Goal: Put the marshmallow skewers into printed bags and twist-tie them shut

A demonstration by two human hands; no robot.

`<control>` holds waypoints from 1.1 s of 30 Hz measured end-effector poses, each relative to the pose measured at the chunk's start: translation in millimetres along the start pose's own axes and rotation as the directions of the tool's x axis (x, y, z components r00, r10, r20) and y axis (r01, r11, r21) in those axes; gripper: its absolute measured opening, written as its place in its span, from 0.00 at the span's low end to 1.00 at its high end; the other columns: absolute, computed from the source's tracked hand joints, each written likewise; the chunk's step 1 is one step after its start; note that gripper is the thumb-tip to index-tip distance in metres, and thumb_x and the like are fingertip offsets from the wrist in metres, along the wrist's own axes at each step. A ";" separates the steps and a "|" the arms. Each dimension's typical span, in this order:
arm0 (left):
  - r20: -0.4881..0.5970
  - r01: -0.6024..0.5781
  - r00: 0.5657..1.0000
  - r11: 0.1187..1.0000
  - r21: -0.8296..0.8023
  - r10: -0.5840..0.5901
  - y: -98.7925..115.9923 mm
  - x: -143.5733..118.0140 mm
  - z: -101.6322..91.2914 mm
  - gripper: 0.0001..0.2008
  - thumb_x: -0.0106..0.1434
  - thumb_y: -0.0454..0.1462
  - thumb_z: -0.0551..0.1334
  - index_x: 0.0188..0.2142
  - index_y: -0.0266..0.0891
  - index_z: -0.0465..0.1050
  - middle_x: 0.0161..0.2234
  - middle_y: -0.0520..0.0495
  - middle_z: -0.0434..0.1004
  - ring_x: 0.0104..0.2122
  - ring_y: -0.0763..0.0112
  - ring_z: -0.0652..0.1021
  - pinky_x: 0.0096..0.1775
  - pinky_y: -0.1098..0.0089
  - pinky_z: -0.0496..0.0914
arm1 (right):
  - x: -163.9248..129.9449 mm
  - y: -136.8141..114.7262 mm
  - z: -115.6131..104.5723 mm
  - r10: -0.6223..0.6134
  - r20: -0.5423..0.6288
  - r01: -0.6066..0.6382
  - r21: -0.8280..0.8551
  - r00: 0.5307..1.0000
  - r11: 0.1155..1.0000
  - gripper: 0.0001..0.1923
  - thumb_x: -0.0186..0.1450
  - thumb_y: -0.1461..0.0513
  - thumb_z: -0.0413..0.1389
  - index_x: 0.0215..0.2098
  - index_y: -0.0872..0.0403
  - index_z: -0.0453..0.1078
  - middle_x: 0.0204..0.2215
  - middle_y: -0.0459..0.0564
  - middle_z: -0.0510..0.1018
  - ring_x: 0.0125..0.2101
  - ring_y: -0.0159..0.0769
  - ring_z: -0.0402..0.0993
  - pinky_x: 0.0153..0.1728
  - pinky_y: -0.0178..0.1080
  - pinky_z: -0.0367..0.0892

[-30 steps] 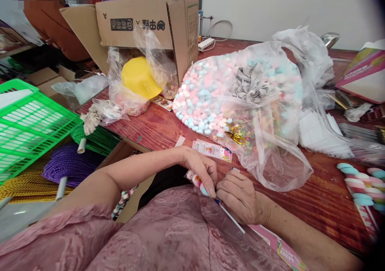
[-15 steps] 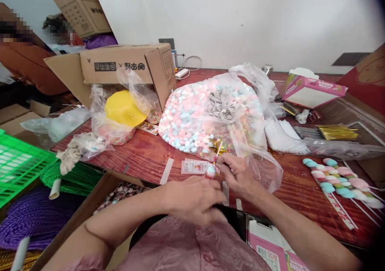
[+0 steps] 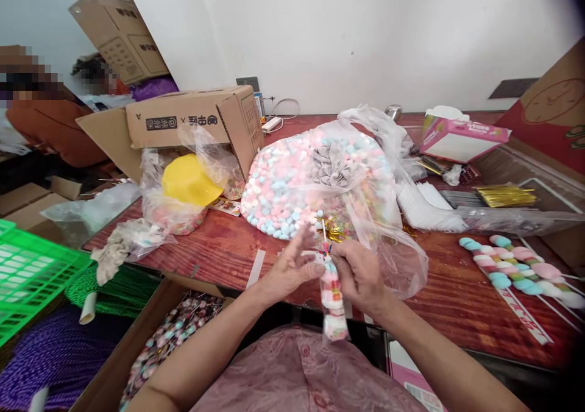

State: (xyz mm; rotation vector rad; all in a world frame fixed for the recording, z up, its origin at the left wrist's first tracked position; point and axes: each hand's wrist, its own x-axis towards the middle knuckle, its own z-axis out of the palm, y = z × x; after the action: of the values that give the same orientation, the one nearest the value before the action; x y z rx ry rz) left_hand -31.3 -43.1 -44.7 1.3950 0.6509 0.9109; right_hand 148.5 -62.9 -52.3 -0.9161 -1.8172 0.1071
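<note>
A marshmallow skewer (image 3: 335, 302) in a clear wrapper hangs almost upright in front of my shirt, its stick end pointing away from me. My right hand (image 3: 363, 275) pinches it at the gathered neck, where a bit of red and gold shows. On its left is my left hand (image 3: 290, 269), fingers apart and partly blurred, the thumb reaching to the wrapper's top; whether it presses there I cannot tell. Gold twist ties (image 3: 336, 232) lie just beyond the hands, by a big clear bag of pastel marshmallows (image 3: 278, 186).
Unwrapped marshmallow skewers (image 3: 516, 269) lie at the right. Behind them is a clear tray (image 3: 516, 220) with gold ties. A cardboard box (image 3: 183, 119) and a yellow bowl-shaped thing (image 3: 189, 179) stand left. Below the table edge, a carton holds wrapped sweets (image 3: 169, 333). A person sits far left.
The wrapped skewer has come up from between my hands and now hangs in full view. My left hand has turned from palm-down over it to fingers raised beside its neck.
</note>
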 end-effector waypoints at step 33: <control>-0.249 0.249 0.874 -0.055 0.967 -0.418 46.3 -124.9 -66.3 0.12 0.56 0.28 0.56 0.36 0.40 0.75 0.35 0.43 0.79 0.38 0.59 0.79 0.41 0.63 0.70 | -85.1 -19.7 26.2 0.288 0.070 -0.295 0.300 0.955 0.907 0.09 0.68 0.55 0.52 0.37 0.44 0.75 0.30 0.48 0.80 0.29 0.41 0.78 0.28 0.42 0.74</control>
State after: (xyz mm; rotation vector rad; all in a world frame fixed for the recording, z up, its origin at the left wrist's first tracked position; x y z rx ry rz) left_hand -159.3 -115.3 -21.5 2.3290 1.6747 -0.3270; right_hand 129.5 -121.5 -119.6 -0.9563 -1.6147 0.5777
